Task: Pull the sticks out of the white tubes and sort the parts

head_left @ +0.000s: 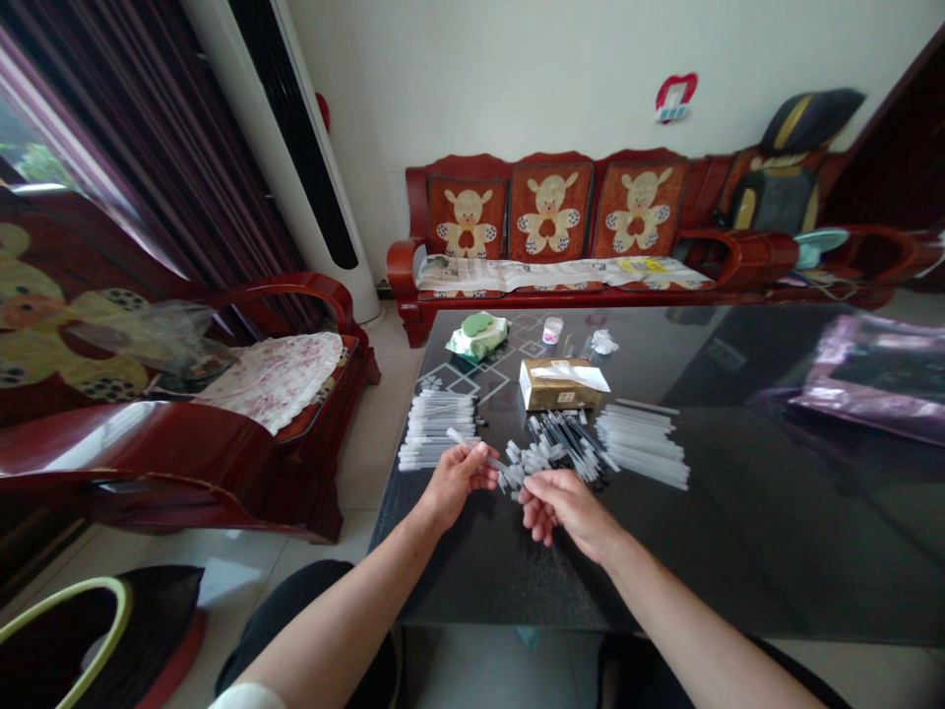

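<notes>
My left hand (456,480) is closed on a clear pen barrel (472,445) that points up and left, just in front of a stack of clear pen tubes (435,428). My right hand (565,504) is curled with its fingertips pinched beside a small heap of grey pen caps (526,461); what it pinches is too small to name. Behind the caps lies a pile of dark refills (565,438), and to the right a row of white tubes (644,445). All of it rests on a black glass table (738,532).
A brown tissue box (559,385), a green wipes pack (478,334), a small white cup (552,329) and crumpled paper (603,342) sit farther back. A purple-edged tray (871,379) lies at the right. A red wooden sofa (561,231) and armchair (221,414) stand around the table.
</notes>
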Available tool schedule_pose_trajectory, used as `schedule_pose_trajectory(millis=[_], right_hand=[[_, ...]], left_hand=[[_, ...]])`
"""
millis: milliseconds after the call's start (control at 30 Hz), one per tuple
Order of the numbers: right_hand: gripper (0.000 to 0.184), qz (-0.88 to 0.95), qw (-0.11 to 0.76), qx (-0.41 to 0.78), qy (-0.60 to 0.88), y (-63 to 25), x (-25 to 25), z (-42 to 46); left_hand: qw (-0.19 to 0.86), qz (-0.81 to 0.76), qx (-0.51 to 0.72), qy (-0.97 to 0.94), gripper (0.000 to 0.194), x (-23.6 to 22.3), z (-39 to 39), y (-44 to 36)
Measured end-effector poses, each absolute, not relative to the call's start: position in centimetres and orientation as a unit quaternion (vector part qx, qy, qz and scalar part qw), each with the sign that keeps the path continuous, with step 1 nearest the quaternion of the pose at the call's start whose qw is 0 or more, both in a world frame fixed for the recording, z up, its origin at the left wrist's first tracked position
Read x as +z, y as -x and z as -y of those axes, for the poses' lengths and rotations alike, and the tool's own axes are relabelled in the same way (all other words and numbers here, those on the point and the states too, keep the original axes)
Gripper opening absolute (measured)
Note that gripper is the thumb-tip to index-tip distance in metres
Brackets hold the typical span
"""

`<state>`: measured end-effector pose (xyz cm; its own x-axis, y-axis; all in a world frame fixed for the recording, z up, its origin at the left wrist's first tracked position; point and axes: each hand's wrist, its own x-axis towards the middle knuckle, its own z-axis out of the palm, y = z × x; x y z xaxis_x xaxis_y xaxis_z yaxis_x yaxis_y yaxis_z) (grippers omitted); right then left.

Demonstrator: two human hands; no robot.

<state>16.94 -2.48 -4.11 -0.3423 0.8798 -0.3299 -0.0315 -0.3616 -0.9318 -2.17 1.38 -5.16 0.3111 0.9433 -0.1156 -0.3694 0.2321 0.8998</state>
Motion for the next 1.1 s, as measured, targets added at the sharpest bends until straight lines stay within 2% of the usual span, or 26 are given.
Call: schedule_pose_trajectory(millis=[133,300,500,833,967,1100], right_hand=[[0.034,0.449,0.366,0.662,0.476,-17.0,-4.1,2.4],[0.046,0.433,0.33,0.699,0.464,-16.9,-4.2,2.5],[0.027,0.436,0.368,0.675,0.468,-17.2,-4.6,2.3],[0.026,0.452,0.353,0.669,0.473,-17.5,-4.2,2.3],[0.027,0.492,0.352,0.606,0.517,-19.9,-3.3,1.4],[0.028,0.511,0.381,0.461,0.617,-24.1,-3.3,0.0]], left_hand=[[0.701,-0.352,0.468,-0.406,0.037,-5.2,-1.4,2.2],[0.699,-0.355,0.468,-0.408,0.038,-5.1,-1.4,2.1],[0.698,-0.355,0.468,-0.409,0.037,-5.1,-1.4,2.2],[0.691,-0.359,0.489,-0.392,0.037,-4.9,-2.0,2.7],[0.682,-0.379,0.509,-0.363,0.038,-4.9,-2.7,3.2],[0.689,-0.373,0.51,-0.355,0.036,-4.9,-2.8,3.4]])
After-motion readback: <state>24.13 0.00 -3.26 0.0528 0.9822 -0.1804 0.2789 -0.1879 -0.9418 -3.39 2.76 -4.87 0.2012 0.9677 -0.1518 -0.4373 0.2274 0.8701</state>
